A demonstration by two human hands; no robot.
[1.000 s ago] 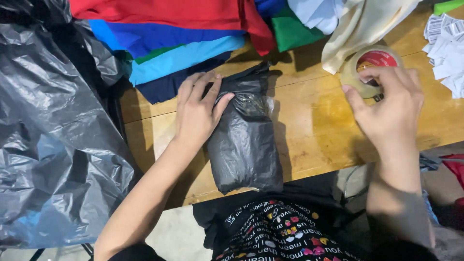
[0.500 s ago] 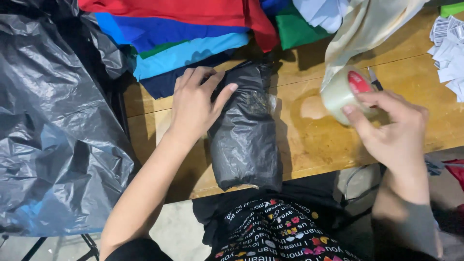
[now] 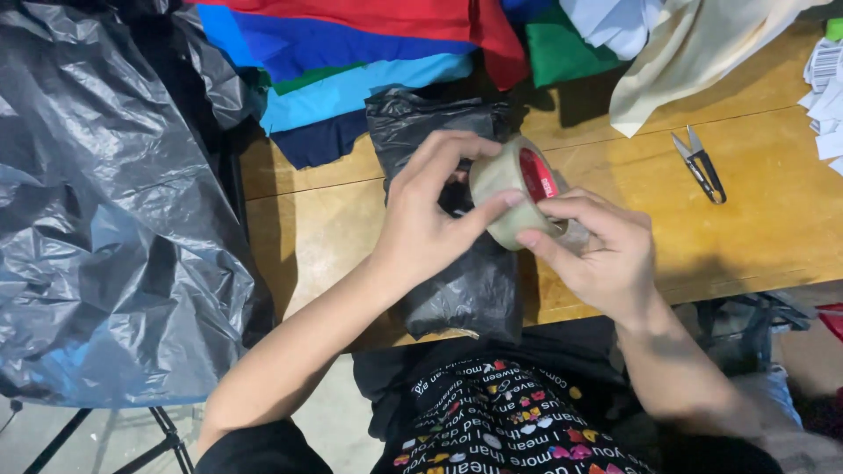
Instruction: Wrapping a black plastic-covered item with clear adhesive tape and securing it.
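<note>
A big crumpled black plastic bag [image 3: 97,219] fills the left. Right of it, the wooden table [image 3: 755,237] carries a stack of folded coloured cloths [image 3: 351,53] along its far edge, with a cream cloth [image 3: 685,61] further right. At the near edge lies a wrapped black plastic parcel [image 3: 465,290], folded shut but apparently not yet taped. Over it, both hands hold a roll of clear tape [image 3: 514,189]: the left hand [image 3: 430,219] pinches its rim, and the right hand [image 3: 606,254] grips from below, perhaps picking at the tape end. Small snips [image 3: 700,164] lie far right, untouched.
</note>
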